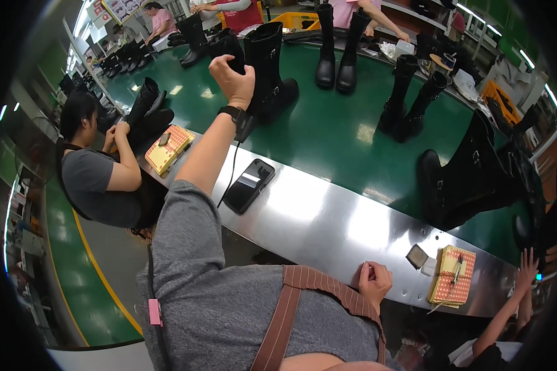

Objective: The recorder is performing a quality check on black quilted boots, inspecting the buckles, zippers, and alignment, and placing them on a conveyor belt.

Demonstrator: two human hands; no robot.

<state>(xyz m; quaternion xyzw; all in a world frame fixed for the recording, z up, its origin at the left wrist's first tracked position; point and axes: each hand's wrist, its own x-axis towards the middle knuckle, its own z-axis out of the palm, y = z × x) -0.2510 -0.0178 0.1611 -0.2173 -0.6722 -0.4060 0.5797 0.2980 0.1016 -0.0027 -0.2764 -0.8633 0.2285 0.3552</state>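
Observation:
My left hand (234, 83) is stretched out over the green belt, its fingers curled at the upper part of a black boot (226, 44). Part of that boot is hidden behind the hand. Right beside it stands a second tall black boot (265, 65) with a buckle strap near the top. My right hand (375, 283) is curled into a loose fist close to my body, at the near edge of the metal ledge (315, 226). Nothing shows between its fingers. A black smartphone (249, 187) lies on the ledge below my left forearm.
More black boots stand on the green belt (328, 133), including a pair (408, 102) and a large group (470, 176) at right. A patterned paper stack (453, 277) with a pen lies beside a dark block (416, 256). Co-workers (108, 167) sit left, far side and lower right.

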